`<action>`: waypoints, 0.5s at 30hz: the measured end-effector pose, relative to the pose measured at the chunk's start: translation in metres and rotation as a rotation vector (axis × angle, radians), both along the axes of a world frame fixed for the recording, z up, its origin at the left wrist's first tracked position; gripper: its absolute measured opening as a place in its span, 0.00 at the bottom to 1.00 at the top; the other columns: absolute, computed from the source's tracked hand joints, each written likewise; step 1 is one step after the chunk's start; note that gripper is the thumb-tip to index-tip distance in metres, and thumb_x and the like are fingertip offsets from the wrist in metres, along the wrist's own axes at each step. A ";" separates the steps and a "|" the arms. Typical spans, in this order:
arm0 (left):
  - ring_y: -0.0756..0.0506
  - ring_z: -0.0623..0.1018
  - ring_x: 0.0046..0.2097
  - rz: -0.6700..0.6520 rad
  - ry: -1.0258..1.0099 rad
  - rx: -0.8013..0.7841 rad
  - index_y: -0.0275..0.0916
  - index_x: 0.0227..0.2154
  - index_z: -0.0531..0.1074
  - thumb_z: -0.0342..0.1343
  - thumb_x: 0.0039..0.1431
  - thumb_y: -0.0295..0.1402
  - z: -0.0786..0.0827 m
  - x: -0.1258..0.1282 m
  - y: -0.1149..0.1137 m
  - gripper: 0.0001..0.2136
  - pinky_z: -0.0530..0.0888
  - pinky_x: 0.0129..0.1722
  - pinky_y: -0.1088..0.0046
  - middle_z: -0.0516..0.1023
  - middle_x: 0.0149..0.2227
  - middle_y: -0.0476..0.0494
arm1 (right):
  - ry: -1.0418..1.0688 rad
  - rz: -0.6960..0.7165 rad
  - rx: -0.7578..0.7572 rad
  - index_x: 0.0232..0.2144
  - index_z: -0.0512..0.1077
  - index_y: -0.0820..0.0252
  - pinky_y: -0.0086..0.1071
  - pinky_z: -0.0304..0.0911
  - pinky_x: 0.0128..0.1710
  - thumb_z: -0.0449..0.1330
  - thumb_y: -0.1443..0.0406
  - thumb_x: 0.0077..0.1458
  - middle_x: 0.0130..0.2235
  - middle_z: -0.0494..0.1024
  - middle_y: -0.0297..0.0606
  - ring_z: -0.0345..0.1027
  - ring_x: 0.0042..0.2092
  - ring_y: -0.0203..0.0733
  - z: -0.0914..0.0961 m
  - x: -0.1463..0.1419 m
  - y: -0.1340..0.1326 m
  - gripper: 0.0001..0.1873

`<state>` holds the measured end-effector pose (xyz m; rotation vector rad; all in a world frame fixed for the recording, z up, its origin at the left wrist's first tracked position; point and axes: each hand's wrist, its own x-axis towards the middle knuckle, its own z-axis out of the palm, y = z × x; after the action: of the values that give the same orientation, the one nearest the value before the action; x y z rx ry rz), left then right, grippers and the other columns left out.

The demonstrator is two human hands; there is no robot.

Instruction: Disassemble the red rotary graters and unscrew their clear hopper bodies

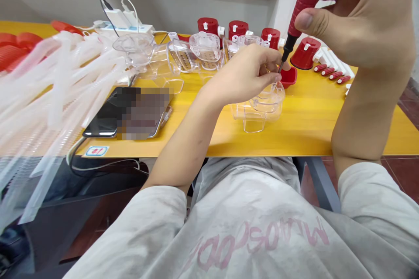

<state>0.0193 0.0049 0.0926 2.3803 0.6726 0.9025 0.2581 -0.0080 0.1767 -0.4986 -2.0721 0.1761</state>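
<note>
My right hand (356,19) is raised at the upper right, closed around the red and black handle of a screwdriver (306,2). Its thin shaft points down and left, the tip close to the fingertips of my left hand (245,72). Those fingers are pinched together at the tip; whatever is between them is too small to make out. Just below them a clear plastic housing (273,111) stands on the table, its top partly covered by my left hand. A small red tray (291,77) sits right behind the screwdriver tip.
Red cups (306,53) with white fittings stand along the back, beside white red-ended handles (335,74). More clear housings (204,48) line the middle. Left are a phone (103,115), a heap of translucent plastic strips (62,83) and a power strip (144,29) with cables.
</note>
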 end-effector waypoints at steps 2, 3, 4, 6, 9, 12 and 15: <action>0.33 0.83 0.47 0.028 0.009 0.001 0.47 0.40 0.83 0.66 0.68 0.45 0.005 0.000 -0.006 0.08 0.81 0.50 0.48 0.89 0.41 0.40 | 0.009 0.054 0.000 0.53 0.88 0.54 0.18 0.77 0.41 0.82 0.36 0.53 0.47 0.83 0.29 0.73 0.42 0.27 -0.001 0.002 0.004 0.37; 0.34 0.83 0.46 0.041 0.015 0.002 0.46 0.39 0.83 0.65 0.69 0.42 0.008 0.001 -0.009 0.07 0.81 0.49 0.49 0.88 0.40 0.40 | 0.013 0.076 0.000 0.53 0.88 0.52 0.17 0.77 0.41 0.82 0.36 0.53 0.48 0.84 0.28 0.72 0.41 0.26 -0.001 0.003 0.005 0.37; 0.35 0.83 0.46 0.052 0.020 0.002 0.44 0.38 0.82 0.64 0.69 0.40 0.011 0.001 -0.013 0.07 0.80 0.49 0.50 0.87 0.39 0.40 | 0.004 0.093 0.001 0.53 0.88 0.51 0.17 0.77 0.41 0.82 0.35 0.53 0.48 0.84 0.27 0.72 0.41 0.25 -0.001 0.003 0.005 0.37; 0.37 0.83 0.44 0.054 0.027 -0.006 0.42 0.38 0.82 0.62 0.70 0.36 0.016 0.001 -0.019 0.06 0.79 0.47 0.52 0.86 0.37 0.40 | -0.005 0.081 -0.030 0.52 0.87 0.48 0.18 0.78 0.41 0.82 0.37 0.54 0.50 0.85 0.26 0.74 0.42 0.27 0.000 0.004 0.005 0.33; 0.38 0.83 0.43 0.029 0.016 -0.019 0.42 0.38 0.83 0.62 0.69 0.32 0.019 0.001 -0.023 0.05 0.78 0.47 0.54 0.86 0.37 0.42 | 0.061 0.077 -0.105 0.48 0.85 0.47 0.23 0.83 0.42 0.87 0.46 0.50 0.49 0.87 0.28 0.80 0.44 0.33 -0.001 0.004 0.005 0.29; 0.38 0.84 0.42 0.029 -0.009 -0.021 0.43 0.38 0.84 0.62 0.68 0.30 0.017 0.001 -0.022 0.05 0.78 0.47 0.54 0.87 0.38 0.43 | 0.138 0.116 -0.124 0.46 0.84 0.47 0.26 0.84 0.40 0.90 0.52 0.47 0.42 0.86 0.30 0.85 0.42 0.37 -0.003 0.000 0.010 0.28; 0.37 0.85 0.43 0.044 -0.004 -0.022 0.44 0.38 0.84 0.62 0.67 0.27 0.015 0.000 -0.021 0.06 0.78 0.47 0.54 0.87 0.38 0.43 | 0.158 0.072 -0.118 0.48 0.84 0.50 0.24 0.83 0.39 0.90 0.52 0.48 0.43 0.85 0.27 0.83 0.40 0.32 -0.006 -0.006 0.014 0.30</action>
<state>0.0192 -0.0165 0.1077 2.3516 0.7325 0.9137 0.2523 0.0056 0.1703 -0.4668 -1.9332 0.3704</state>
